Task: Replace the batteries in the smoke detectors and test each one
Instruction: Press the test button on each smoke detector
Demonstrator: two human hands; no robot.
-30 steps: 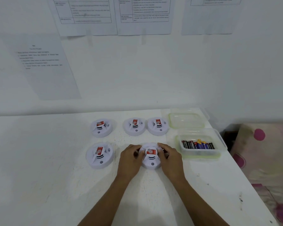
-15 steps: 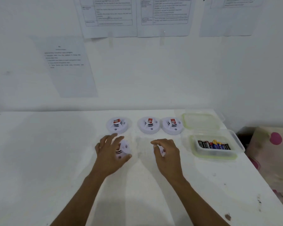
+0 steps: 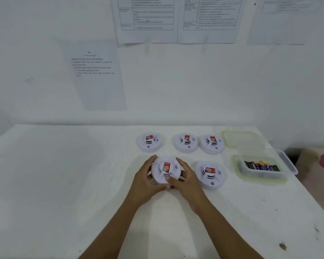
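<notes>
So, five smoke detectors (image 3: 185, 142) sit on the white desk (image 3: 64, 184): three in the back row, two in front. Each has a red label (image 3: 210, 170) on top, but the print's too blurry to read. The left hand (image 3: 146, 181) and right hand (image 3: 188, 181) both hold the front-left detector (image 3: 166, 170), grip curled round its rim from either side. Off to the right, a clear tub (image 3: 286, 165) holds batteries (image 3: 260, 165), brands unreadable, with its lid (image 3: 241, 139) just behind. Four printed sheets (image 3: 99, 75) hang on the wall, also unreadable.
</notes>
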